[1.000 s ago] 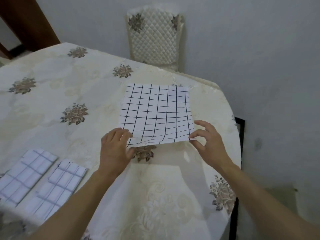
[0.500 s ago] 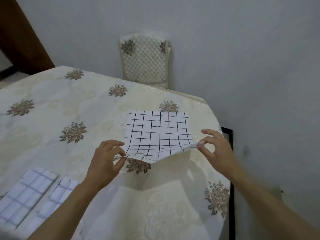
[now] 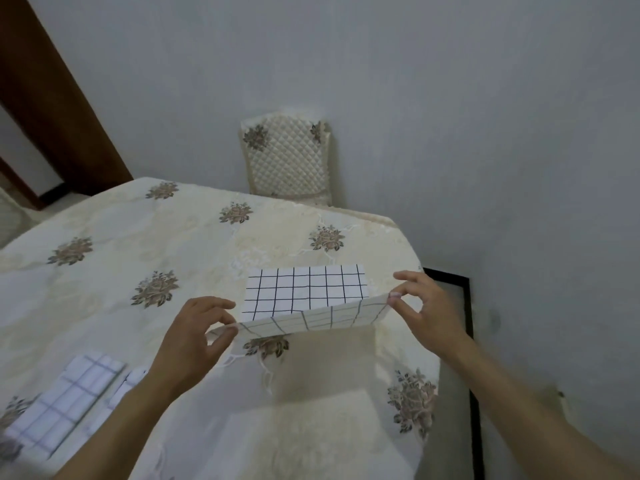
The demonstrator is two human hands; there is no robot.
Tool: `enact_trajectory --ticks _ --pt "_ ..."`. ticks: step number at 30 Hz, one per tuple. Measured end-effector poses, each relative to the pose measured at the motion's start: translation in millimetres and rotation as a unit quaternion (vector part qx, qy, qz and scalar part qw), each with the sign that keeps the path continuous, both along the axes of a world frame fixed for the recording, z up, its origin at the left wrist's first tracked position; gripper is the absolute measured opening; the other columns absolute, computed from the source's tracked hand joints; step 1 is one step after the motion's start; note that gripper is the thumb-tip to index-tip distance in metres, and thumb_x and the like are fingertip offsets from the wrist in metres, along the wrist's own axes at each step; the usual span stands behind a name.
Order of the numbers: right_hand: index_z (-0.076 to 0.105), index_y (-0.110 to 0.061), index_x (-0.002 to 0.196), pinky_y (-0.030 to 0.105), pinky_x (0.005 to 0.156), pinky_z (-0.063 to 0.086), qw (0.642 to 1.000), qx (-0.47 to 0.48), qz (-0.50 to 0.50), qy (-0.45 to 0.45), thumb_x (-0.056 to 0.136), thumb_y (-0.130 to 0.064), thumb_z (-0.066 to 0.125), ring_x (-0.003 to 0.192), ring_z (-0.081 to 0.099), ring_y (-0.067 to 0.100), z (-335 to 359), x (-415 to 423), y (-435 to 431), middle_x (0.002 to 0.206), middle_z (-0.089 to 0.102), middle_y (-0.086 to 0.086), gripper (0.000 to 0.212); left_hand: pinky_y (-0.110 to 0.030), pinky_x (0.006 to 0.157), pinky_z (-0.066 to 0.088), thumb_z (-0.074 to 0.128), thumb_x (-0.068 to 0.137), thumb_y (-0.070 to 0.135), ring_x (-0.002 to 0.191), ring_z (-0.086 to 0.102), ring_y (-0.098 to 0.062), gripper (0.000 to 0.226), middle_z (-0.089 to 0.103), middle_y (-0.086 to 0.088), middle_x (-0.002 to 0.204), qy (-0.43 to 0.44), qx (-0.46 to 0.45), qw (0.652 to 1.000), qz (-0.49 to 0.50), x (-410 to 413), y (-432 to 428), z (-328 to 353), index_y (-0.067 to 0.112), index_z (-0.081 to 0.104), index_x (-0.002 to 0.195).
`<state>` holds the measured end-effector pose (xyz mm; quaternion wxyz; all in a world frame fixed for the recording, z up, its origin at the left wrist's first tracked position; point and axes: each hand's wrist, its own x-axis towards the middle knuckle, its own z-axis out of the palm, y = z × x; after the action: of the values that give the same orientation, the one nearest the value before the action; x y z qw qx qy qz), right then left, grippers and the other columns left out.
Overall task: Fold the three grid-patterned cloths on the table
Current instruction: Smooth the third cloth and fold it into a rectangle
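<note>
Broadly, the worktop (image 3: 173, 244) fills most of the view, draped in a cream covering with brown flower motifs, its right edge rounding off beside a grey wall. Behind its far edge stands a quilted cream chair (image 3: 287, 161), and a dark brown door frame (image 3: 52, 98) rises at far left. A thin black frame (image 3: 467, 323) leans low against the wall on the right.

Toward the right of the worktop lies the open grid cloth (image 3: 304, 289) – its far half flat on the covering, its near edge lifted off the surface so that the pale underside faces the camera. At near left two folded grid cloths lie side by side: the larger folded cloth (image 3: 65, 400) in plain view, the second folded cloth (image 3: 128, 381) partly hidden by the left forearm.

The left hand (image 3: 194, 334) pinches the raised near-left corner between thumb and forefinger, and the right hand (image 3: 426, 310) pinches the near-right corner the same way – its other fingers (image 3: 408, 277) spread loosely above
</note>
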<state>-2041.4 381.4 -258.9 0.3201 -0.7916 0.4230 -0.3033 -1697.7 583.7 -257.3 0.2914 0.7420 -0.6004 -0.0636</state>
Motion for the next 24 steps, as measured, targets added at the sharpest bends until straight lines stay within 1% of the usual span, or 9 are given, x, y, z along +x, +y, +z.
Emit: enact_trajectory --ticks 4,6,8,10,13,16,18,21,24 --pt "0.069 -0.03 0.079 0.026 0.099 0.038 1.0 0.003 0.01 -0.013 0.09 -0.025 0.07 0.116 0.049 -0.008 11.3 -27.2 -1.7 0.123 0.061 -0.015 0.013 -0.009 0.093 0.035 0.059 0.085 0.046 0.112 0.052 0.0 0.015 0.064 0.024 0.111 0.018 -0.008 1.0 0.007 -34.8 1.9 16.1 0.033 0.064 0.081" --pt "0.069 -0.03 0.079 0.018 0.095 0.037 1.0 -0.003 0.019 -0.022 0.09 -0.025 0.07 0.116 0.05 -0.009 16.2 -38.0 -3.5 0.122 0.061 -0.017 0.012 -0.007 0.093 0.034 0.069 0.086 0.035 0.113 0.051 0.002 0.008 0.064 0.025 0.112 0.028 -0.021 0.999 0.027 -51.2 2.7 20.9 0.032 0.064 0.08" --pt "0.068 -0.031 0.078 0.012 0.093 0.036 0.999 -0.004 0.027 -0.03 0.09 -0.025 0.071 0.115 0.052 -0.006 20.6 -45.6 -6.2 0.121 0.062 -0.018 0.013 -0.011 0.092 0.035 0.077 0.085 0.016 0.113 0.052 0.001 0.019 0.065 0.024 0.111 0.037 -0.029 0.998 0.048 -66.1 4.8 21.9 0.03 0.065 0.08" --pt "0.069 -0.03 0.077 0.019 0.095 0.04 0.999 0.01 0.026 -0.045 0.088 -0.023 0.073 0.115 0.056 0.0 22.7 -48.6 -10.4 0.12 0.063 -0.017 0.013 -0.018 0.09 0.038 0.078 0.084 0.01 0.111 0.054 -0.003 0.023 0.066 0.022 0.111 0.042 -0.034 0.997 0.057 -75.8 5.5 22.8 0.03 0.065 0.08" --pt "0.071 -0.027 0.079 0.032 0.099 0.044 0.997 0.036 0.019 -0.07 0.087 -0.023 0.074 0.114 0.059 0.003 24.2 -47.2 -17.8 0.118 0.065 -0.016 0.01 -0.027 0.089 0.042 0.077 0.085 0.012 0.11 0.054 0.001 0.023 0.066 0.022 0.11 0.062 -0.038 0.995 0.07 -79.6 3.3 24.8 0.031 0.065 0.081" --pt "0.07 -0.032 0.079 0.031 0.097 0.044 0.996 0.04 0.035 -0.067 0.092 -0.027 0.069 0.112 0.059 0.002 28.2 -40.0 -24.2 0.116 0.066 -0.018 0.013 -0.029 0.088 0.043 0.074 0.087 0.014 0.108 0.056 0.001 0.02 0.066 0.019 0.114 0.076 -0.048 0.993 0.071 -73.5 -6.1 28.6 0.03 0.064 0.081" --pt "0.07 -0.031 0.079 0.03 0.095 0.045 0.996 0.046 0.037 -0.069 0.094 -0.027 0.065 0.11 0.06 0.003 30.9 -31.9 -29.3 0.115 0.067 -0.017 0.017 -0.024 0.085 0.043 0.072 0.088 0.013 0.107 0.057 0.005 0.019 0.064 0.018 0.116 0.092 -0.059 0.991 0.075 -64.9 -15.5 32.2 0.029 0.064 0.08" --pt "0.071 -0.027 0.08 0.03 0.093 0.046 0.996 0.054 0.036 -0.068 0.094 -0.026 0.066 0.11 0.061 0.007 35.1 -13.4 -40.7 0.115 0.067 -0.014 0.015 -0.005 0.083 0.037 0.072 0.088 0.013 0.106 0.055 0.012 0.015 0.065 0.015 0.116 0.09 -0.066 0.989 0.094 -48.9 -32.5 35.8 0.025 0.065 0.081" --pt "0.072 -0.023 0.084 0.029 0.093 0.048 0.996 0.055 0.033 -0.067 0.093 -0.027 0.067 0.109 0.062 0.006 40.9 13.2 -58.3 0.114 0.068 -0.012 0.01 0.0 0.08 0.034 0.072 0.089 0.017 0.103 0.056 0.009 0.012 0.066 0.012 0.114 0.105 -0.064 0.985 0.117 -25.9 -53.5 39.9 0.023 0.065 0.082"
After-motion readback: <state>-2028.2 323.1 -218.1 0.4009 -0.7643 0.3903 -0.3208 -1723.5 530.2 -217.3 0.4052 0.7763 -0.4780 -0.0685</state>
